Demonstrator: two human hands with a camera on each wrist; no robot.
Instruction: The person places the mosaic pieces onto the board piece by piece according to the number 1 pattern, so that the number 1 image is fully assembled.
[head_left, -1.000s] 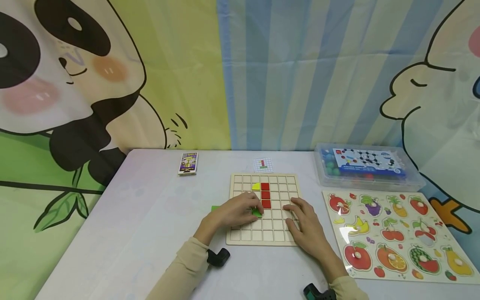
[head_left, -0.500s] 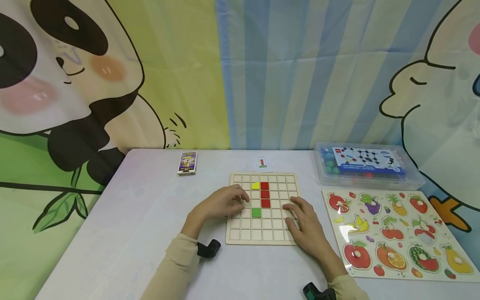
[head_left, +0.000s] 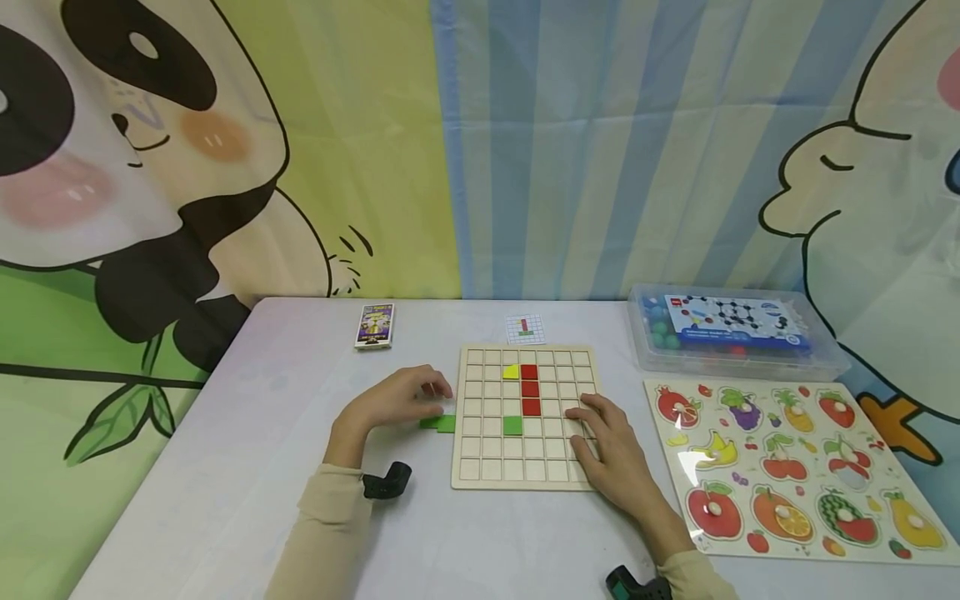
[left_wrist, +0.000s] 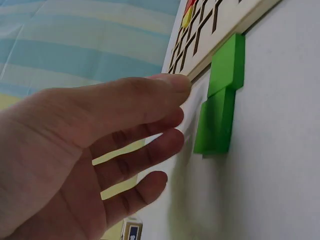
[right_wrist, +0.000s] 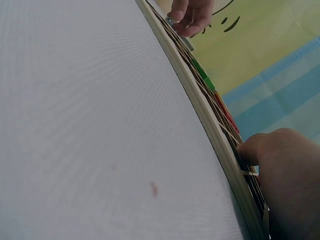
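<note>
My left hand (head_left: 397, 396) hovers off the left side of the wooden grid board (head_left: 480, 475), fingers loosely bent with nothing between them. Two green square tiles (left_wrist: 220, 95) lie on the table beside the board's left edge, just past the thumb in the left wrist view. My right hand (head_left: 611, 450) rests on the board's right side with fingers spread. In the grid sit a yellow piece (head_left: 511, 372), a column of three red tiles (head_left: 530, 389) and one green tile (head_left: 512, 425). Behind the board lies a small pattern card (head_left: 525, 329) showing red and green squares on a grid.
A boxed card deck (head_left: 374, 327) lies at the back left. To the right are a clear plastic case (head_left: 738, 333) with coloured balls inside and a fruit puzzle board (head_left: 802, 475). A patterned curtain (head_left: 555, 150) hangs behind the table.
My left hand has let go of a green tile in the grid and moved left off the board, to the green tiles beside it. My right hand has stayed in place.
</note>
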